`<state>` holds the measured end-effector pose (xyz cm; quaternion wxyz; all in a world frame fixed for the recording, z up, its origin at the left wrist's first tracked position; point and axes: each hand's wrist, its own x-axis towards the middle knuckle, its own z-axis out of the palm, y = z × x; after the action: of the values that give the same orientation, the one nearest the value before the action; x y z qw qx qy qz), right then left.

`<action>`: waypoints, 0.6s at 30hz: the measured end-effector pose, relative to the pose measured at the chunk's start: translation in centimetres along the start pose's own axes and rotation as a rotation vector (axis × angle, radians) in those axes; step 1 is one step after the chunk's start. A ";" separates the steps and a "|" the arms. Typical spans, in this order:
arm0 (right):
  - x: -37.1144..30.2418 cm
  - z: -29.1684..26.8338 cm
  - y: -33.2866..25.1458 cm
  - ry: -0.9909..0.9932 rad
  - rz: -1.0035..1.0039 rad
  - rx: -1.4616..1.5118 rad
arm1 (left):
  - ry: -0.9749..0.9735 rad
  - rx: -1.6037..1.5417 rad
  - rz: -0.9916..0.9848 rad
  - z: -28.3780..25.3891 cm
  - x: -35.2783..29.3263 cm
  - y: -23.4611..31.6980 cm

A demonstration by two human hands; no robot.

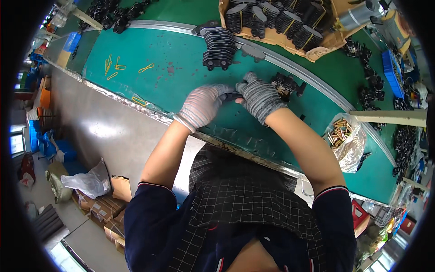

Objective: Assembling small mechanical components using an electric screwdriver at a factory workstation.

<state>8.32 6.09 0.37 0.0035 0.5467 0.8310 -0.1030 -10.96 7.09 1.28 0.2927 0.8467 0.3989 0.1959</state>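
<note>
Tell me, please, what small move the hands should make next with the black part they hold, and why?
Probably press the black part fully together. Both gloved hands, left hand and right hand, pinch it between them just above the green mat, so it looks mid-assembly. More loose parts lie just beyond the right hand, within easy reach for the next one.

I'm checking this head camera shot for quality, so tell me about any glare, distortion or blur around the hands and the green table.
Head view: fisheye bends the green table and its metal edge rail into curves, with a black vignette around the rim; bright window glare at lower left and a soft sheen on the grey floor; the left hand and right hand look fairly sharp, but the small dark part between them is hard to make out.
</note>
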 end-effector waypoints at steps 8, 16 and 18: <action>-12.3 -7.8 1.1 0.320 0.054 0.100 | 0.141 -0.346 0.065 1.7 -0.9 4.2; -22.8 2.0 8.3 0.352 0.463 0.101 | -0.130 0.098 0.182 9.4 2.6 8.8; -23.9 2.8 7.6 0.393 0.456 0.163 | -0.140 0.074 0.137 10.0 2.6 9.1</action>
<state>24.54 -13.17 -0.85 -0.1781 0.7269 0.6607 -0.0582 1.35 1.10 -0.10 0.2741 0.8939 0.3254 0.1409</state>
